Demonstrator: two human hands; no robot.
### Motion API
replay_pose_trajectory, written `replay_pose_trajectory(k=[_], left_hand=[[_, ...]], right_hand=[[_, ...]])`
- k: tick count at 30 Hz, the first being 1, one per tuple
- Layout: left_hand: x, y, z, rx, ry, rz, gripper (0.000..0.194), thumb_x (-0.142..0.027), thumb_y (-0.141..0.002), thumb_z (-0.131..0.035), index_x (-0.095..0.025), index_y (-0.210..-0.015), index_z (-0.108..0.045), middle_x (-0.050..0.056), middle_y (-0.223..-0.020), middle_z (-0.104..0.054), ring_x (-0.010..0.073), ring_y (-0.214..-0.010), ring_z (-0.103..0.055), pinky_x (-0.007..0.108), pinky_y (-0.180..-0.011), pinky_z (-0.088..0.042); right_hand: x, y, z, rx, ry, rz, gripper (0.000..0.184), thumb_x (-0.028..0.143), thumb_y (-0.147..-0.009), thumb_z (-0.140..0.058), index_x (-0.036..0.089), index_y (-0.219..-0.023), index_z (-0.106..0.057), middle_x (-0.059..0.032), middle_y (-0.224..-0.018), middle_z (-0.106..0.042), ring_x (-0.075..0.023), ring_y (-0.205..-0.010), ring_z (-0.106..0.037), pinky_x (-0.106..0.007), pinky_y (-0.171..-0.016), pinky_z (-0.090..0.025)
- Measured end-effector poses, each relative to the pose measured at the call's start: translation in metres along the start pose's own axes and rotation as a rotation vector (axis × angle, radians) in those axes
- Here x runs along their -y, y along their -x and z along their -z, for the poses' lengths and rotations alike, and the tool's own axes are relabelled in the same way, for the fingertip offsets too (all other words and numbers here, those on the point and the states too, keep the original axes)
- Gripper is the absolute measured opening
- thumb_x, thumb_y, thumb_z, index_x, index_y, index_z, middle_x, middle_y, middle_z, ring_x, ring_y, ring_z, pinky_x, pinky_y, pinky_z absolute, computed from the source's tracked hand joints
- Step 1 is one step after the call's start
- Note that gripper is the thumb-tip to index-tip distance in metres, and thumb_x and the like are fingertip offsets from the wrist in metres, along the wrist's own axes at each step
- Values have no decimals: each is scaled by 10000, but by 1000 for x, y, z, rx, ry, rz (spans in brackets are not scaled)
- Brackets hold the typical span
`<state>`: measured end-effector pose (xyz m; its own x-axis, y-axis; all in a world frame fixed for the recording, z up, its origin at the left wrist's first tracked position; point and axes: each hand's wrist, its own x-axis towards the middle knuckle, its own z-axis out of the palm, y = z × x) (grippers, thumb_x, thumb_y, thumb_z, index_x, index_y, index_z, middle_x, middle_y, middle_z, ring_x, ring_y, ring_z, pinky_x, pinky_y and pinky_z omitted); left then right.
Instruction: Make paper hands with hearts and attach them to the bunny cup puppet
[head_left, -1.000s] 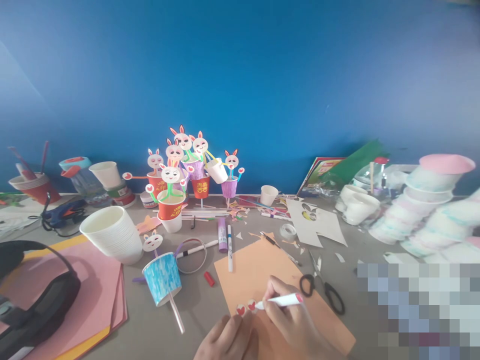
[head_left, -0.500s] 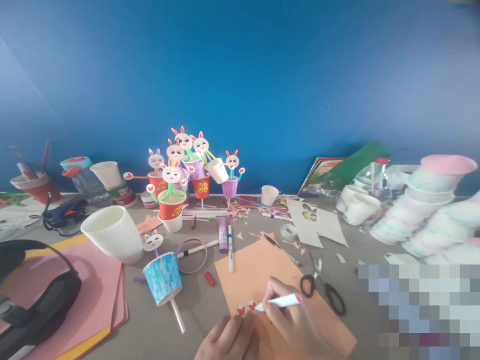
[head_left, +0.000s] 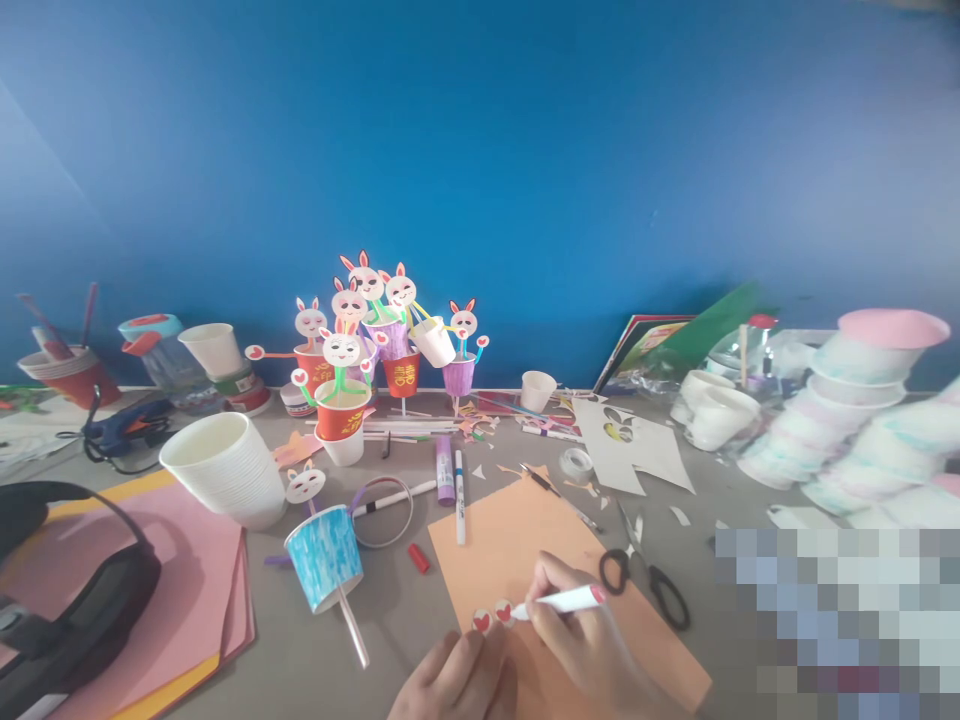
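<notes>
My right hand grips a white marker with a red end, its tip at the right one of two small paper discs. Red hearts are on both the right paper disc and the left paper disc. My left hand is closed, its bent fingertips at the lower edge of the discs, partly covering the left one. An orange sheet of paper lies under the discs and my right hand. The loose red marker cap rests on the table left of the sheet.
Black-handled scissors lie at the sheet's right edge. To the left are a blue-coloured paper cup with a rabbit head, a stack of white cups and headphones. Rabbit cup figures stand near the blue wall; white cups are piled right.
Almost nothing differs. The view has shifted very slightly; both hands, the marker and the paper discs keep their places.
</notes>
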<state>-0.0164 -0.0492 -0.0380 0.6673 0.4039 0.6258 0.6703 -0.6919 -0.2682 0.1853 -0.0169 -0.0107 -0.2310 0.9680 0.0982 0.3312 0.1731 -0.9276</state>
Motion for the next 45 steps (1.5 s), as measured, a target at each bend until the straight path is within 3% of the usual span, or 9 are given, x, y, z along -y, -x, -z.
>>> replay_pose_trajectory(k=[20,45], left_hand=[[0,-2,1,6,-4,17,229,-77,-936,-489,-196,-896,-680,11,-1024,-757,166,-886,-593,280,-799,-460],[0,-1,0,50,-16,-4,172,-116,-949,-518,-191,-927,-670,36,-1115,-736,172,-904,-605,289,-775,-452]], right_hand=[[-3,-1,-1,4,13,-1,211,206,-890,-466,247,-704,-373,86,-596,-340,-116,-534,-289,-248,-498,-244],[9,-2,-2,73,-64,-50,216,252,-858,-502,244,-676,-387,89,-561,-367,-110,-520,-304,-246,-498,-261]])
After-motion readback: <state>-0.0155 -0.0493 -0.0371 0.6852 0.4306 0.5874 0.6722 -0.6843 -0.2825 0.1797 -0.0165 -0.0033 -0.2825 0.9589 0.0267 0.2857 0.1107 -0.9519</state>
